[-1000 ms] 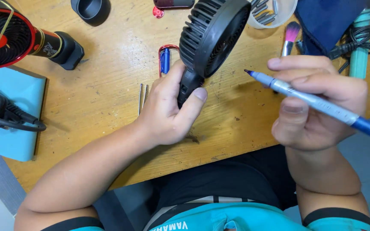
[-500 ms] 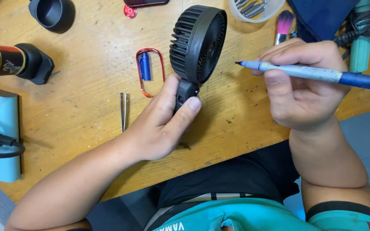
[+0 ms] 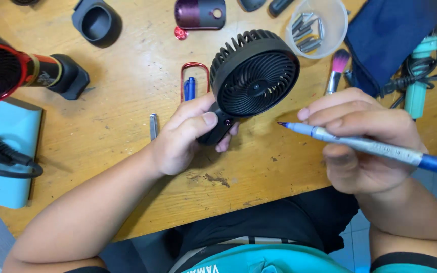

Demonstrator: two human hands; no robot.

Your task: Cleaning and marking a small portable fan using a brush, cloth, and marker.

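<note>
The left hand [image 3: 180, 139] is clenched around the handle of a small black handheld fan [image 3: 251, 76], thumb pressed along the handle's front. Half a second ago the fan's head was turned edge-on; now its round grille faces squarely up at the camera, and the whole view has shifted so the fan sits nearer the middle of the wooden table [image 3: 127, 65]. The fan's head stands at about one o'clock from the left hand.

The right hand [image 3: 365, 141] grasps a blue-and-grey pen [image 3: 370, 146] between thumb and fingers, its tip pointing towards nine o'clock, near the fan's handle but not touching it. Earlier the pen was held higher, level with the fan's head; it now lies lower, level with the handle.

At twelve o'clock from the left hand lies a red carabiner [image 3: 194, 76] with a small blue piece inside its loop, and just beside the hand at ten o'clock a slim metal tweezer [image 3: 153, 126]. Farther out at ten o'clock rests a red-and-black fan [image 3: 21, 76], and at nine o'clock a pale blue flat pad [image 3: 6, 151] with a black cable across it.

At twelve o'clock from the right hand stands a pink-tipped brush [image 3: 337, 68]; beyond it a clear plastic cup [image 3: 317, 28] holds metal bits. A dark blue cloth [image 3: 395, 40] lies at one o'clock, with a teal tool [image 3: 417, 88] beside it.
</note>
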